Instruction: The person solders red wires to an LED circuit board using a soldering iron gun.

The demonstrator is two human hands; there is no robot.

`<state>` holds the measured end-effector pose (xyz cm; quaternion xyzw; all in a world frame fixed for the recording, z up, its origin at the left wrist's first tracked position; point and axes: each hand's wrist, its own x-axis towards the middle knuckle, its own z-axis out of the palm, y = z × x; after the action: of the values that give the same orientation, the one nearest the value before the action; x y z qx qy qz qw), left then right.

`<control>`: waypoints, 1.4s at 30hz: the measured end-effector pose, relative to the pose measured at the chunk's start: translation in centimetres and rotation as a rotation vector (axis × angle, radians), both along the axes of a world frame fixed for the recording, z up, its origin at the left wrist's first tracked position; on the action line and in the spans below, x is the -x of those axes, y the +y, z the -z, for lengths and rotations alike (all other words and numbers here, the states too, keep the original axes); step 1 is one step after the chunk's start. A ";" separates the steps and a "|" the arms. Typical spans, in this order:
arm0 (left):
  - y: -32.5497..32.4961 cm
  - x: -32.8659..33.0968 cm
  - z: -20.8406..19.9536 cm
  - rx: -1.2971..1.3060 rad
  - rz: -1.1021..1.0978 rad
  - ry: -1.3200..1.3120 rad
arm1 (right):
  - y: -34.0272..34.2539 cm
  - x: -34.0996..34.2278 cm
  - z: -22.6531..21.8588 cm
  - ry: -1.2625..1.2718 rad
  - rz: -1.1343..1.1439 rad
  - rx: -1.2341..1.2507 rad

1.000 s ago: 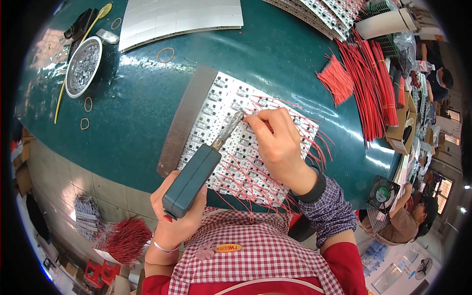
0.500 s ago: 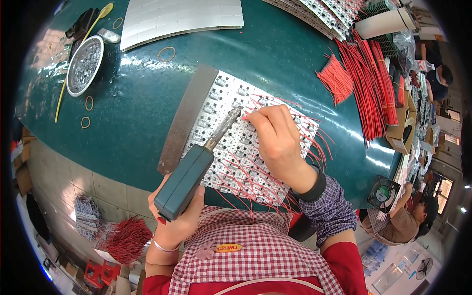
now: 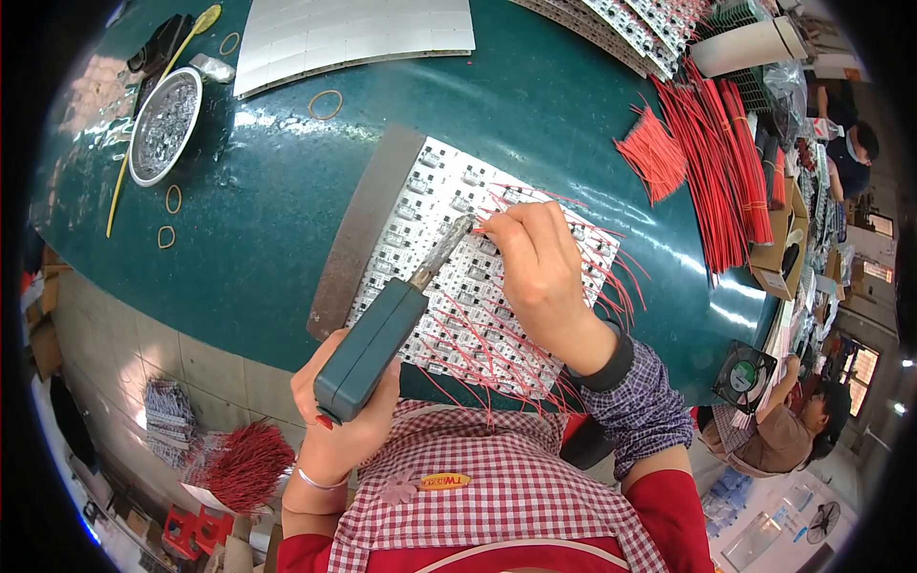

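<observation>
A green soldering gun point(image 3: 371, 346) is gripped in my left hand point(image 3: 346, 439), fingers wrapped round its body. Its metal tip meets the white circuit board panel point(image 3: 390, 250), close to the fingertips of my right hand point(image 3: 546, 272). Those fingertips pinch a thin red wire point(image 3: 480, 227) against the panel; most of that wire is hidden by the hand. Many more red wires trail from the panel's right and lower parts, some hanging past its near edge. Along the panel's left side lies a flat brown-grey metal bar point(image 3: 361, 234).
A metal bowl point(image 3: 198, 129) of silvery bits stands at the left. White panels point(image 3: 353, 43) lie at the far side. Bundled red wires point(image 3: 702, 167), a pale cylinder point(image 3: 750, 46) and a small black fan point(image 3: 745, 374) are on the right. Two people are farther right.
The soldering gun and my left hand have shifted slightly to the right, and the tip has come a little lower, nearer my right fingertips. My right hand has barely moved.
</observation>
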<state>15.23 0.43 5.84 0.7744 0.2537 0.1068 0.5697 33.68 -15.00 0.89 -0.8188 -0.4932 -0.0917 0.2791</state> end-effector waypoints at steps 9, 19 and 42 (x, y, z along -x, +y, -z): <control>-0.1 0.8 0.6 0.014 -0.053 -0.034 | 0.0 0.1 0.2 -0.004 0.001 -0.008; 0.0 1.5 0.2 0.050 -0.118 -0.005 | -2.0 0.8 -2.5 -0.036 0.125 -0.053; 0.0 1.8 0.6 0.032 -0.022 0.031 | -0.7 0.1 0.0 0.133 -0.046 -0.044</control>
<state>13.40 0.40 5.22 0.7637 0.2727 0.0971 0.5770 33.62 -15.69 0.87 -0.8053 -0.4900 -0.0415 0.3312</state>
